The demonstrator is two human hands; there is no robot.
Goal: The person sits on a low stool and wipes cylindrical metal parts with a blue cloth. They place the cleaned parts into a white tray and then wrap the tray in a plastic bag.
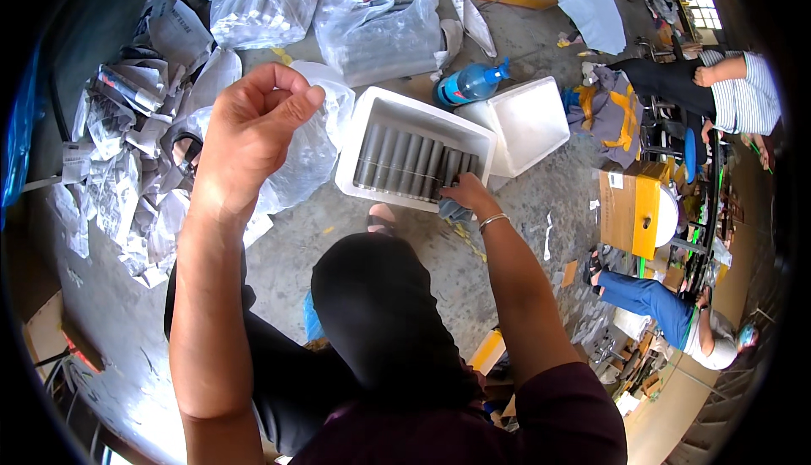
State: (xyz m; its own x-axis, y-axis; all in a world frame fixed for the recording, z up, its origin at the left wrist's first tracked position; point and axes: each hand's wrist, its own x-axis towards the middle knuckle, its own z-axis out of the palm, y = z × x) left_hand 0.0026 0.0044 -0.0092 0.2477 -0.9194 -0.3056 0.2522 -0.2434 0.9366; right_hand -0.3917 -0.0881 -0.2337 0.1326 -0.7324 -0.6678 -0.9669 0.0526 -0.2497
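A white foam box (351, 165) stands on the floor in front of me, holding a row of dark grey cylindrical rods (397, 161) laid side by side. My right hand (469, 195) reaches over its near right rim, fingers bent down by the rods at that end. A crumpled grey-blue cloth (454, 210) sits under that hand, gripped against the rim; the fingertips are partly hidden. My left hand (258, 119) is raised to the left of the box, above the floor. Its fingers are curled in with thumb and index close together, and nothing shows between them.
A white foam lid (536, 123) and a blue bottle (473, 85) lie right of the box. Crumpled paper (118, 169) spreads at left; filled plastic bags (262, 5) stand behind. Cardboard boxes (621, 212) and two people (743, 97) are at right.
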